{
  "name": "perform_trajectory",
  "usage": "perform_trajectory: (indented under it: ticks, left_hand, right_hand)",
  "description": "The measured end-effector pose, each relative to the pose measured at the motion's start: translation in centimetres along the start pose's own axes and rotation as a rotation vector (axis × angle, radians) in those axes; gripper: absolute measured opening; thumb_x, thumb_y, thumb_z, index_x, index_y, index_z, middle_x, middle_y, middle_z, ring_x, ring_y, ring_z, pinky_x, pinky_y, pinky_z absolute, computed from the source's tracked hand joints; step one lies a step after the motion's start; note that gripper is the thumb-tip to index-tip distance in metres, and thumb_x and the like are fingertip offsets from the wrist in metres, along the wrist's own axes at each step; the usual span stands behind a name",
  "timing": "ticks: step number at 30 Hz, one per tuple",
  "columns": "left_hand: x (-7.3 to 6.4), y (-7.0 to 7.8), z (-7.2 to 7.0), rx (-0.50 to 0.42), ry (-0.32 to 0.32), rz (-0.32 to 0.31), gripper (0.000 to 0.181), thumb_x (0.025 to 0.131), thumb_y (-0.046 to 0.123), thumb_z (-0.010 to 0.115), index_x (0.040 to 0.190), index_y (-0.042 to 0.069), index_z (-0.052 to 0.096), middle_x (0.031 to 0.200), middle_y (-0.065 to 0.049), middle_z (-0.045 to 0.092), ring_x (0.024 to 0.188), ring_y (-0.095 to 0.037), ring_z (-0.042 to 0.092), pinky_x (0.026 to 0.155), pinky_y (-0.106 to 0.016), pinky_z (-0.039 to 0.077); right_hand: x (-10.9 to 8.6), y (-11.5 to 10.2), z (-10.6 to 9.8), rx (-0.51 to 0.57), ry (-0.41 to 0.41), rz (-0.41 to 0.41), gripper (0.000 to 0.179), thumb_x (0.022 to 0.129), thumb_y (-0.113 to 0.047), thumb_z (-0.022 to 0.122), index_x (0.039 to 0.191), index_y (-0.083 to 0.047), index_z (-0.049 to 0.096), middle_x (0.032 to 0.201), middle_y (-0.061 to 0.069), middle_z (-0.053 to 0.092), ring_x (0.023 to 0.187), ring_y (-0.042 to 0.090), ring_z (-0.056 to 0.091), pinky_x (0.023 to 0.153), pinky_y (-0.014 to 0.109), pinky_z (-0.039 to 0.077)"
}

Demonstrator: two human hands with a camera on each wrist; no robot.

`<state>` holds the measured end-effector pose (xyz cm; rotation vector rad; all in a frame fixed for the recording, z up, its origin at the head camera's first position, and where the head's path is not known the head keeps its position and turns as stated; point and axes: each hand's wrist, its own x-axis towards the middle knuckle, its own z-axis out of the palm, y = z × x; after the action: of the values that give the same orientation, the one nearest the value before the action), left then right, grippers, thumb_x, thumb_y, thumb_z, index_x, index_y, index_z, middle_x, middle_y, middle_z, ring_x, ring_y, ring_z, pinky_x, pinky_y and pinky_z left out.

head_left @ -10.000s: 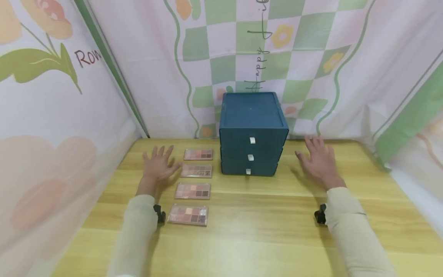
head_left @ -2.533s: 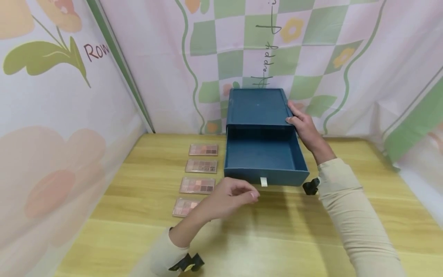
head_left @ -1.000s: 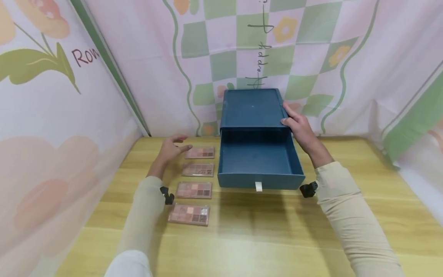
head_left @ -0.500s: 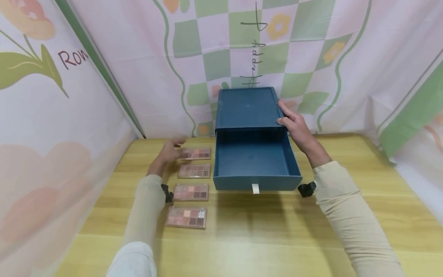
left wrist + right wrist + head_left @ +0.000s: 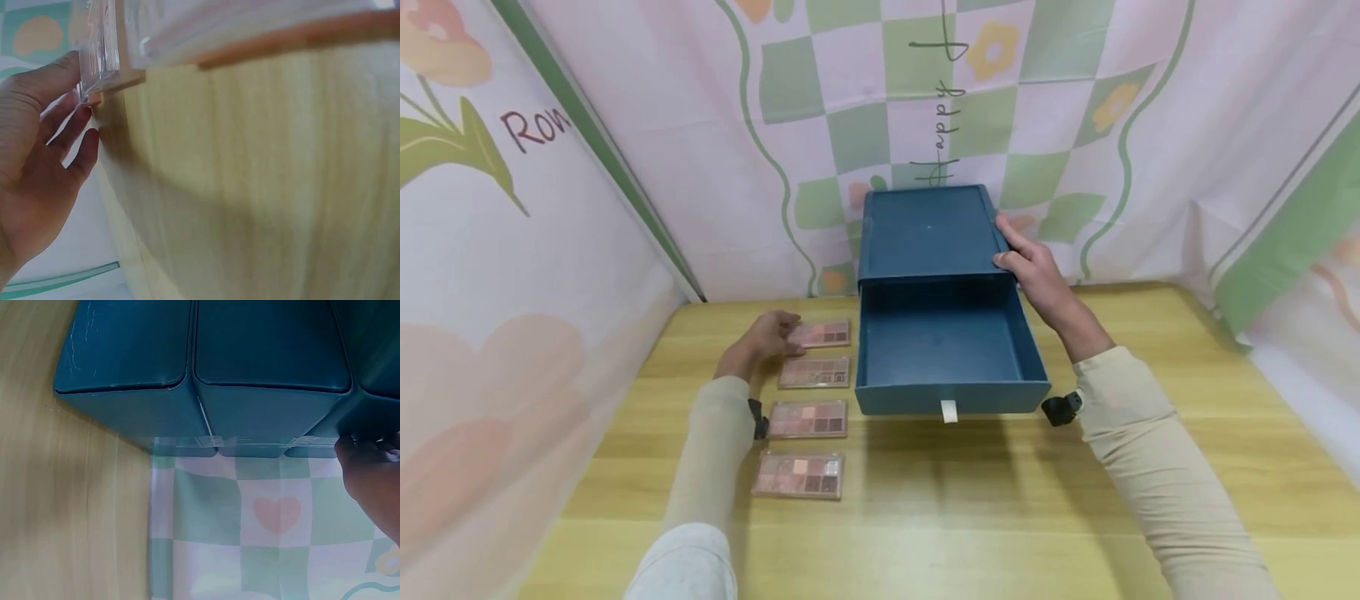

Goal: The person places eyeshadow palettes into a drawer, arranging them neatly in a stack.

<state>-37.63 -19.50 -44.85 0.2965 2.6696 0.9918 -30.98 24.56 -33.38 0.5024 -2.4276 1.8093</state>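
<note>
At the far left of the table, my left hand pinches the left end of the farthest eyeshadow palette. The left wrist view has the thumb and fingers on either side of this clear-cased palette. My right hand holds the right upper edge of a dark blue drawer unit, thumb near its front corner. Its top drawer is pulled out, with nothing in it and a white pull tab on the front. In the right wrist view, fingertips meet the unit's side.
Three more palettes lie in a column toward me: one palette just nearer, then a second and a third. The pulled-out drawer juts over the wooden table. A patterned curtain hangs behind.
The top drawer was pulled out earlier. My left hand has left the drawer front, gone to the farthest palette and closed on its left end. The right hand has stayed on the unit.
</note>
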Motion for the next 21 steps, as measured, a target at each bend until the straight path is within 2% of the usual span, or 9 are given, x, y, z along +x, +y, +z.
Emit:
perform_trajectory:
  ticks: [3,5,11,18,21]
  left_hand:
    - [0.07,0.09,-0.12,0.044,-0.017,0.010,0.076,0.088,0.012,0.078,0.152,-0.002,0.039,0.157,-0.026,0.042,0.146,-0.043,0.040,0.122,-0.052,0.035]
    - [0.11,0.17,-0.19,0.057,-0.024,0.014,0.076,0.089,0.011,0.077,0.153,-0.003,0.038,0.156,-0.026,0.043,0.146,-0.043,0.041,0.122,-0.053,0.035]
    - [0.39,-0.18,-0.33,0.045,-0.024,0.015,0.068,0.090,0.011,0.076,0.149,-0.002,0.045,0.148,-0.026,0.050,0.137,-0.042,0.048,0.119,-0.054,0.039]
    - [0.56,-0.58,-0.25,0.005,0.008,-0.022,0.064,0.086,0.009,0.079,0.143,0.000,0.052,0.145,-0.024,0.053,0.134,-0.040,0.050,0.119,-0.054,0.039]
    - [0.49,-0.50,-0.20,0.001,0.014,-0.025,0.064,0.084,0.010,0.080,0.142,0.000,0.054,0.139,-0.023,0.056,0.127,-0.037,0.053,0.116,-0.052,0.042]
  right_hand:
    - [0.07,0.04,-0.03,0.007,-0.008,-0.004,0.064,0.104,-0.015,0.041,0.162,-0.015,0.013,0.173,0.000,0.001,0.161,0.016,-0.002,0.130,0.037,0.014]
    - [0.06,0.03,-0.07,0.002,-0.008,-0.002,0.064,0.105,-0.015,0.040,0.162,-0.015,0.012,0.173,-0.001,0.001,0.161,0.016,-0.003,0.130,0.043,0.013]
    - [0.03,-0.16,-0.07,-0.009,0.010,-0.006,0.064,0.104,-0.016,0.040,0.162,-0.015,0.014,0.173,0.000,0.003,0.161,0.017,-0.001,0.129,0.047,0.014]
    - [-0.05,-0.32,0.02,-0.002,0.007,-0.012,0.065,0.103,-0.014,0.042,0.162,-0.013,0.014,0.173,0.001,0.003,0.161,0.017,-0.001,0.130,0.046,0.012]
    - [-0.13,-0.21,0.04,-0.004,0.007,-0.013,0.065,0.103,-0.014,0.041,0.162,-0.012,0.014,0.173,0.003,0.003,0.161,0.018,-0.001,0.130,0.047,0.012]
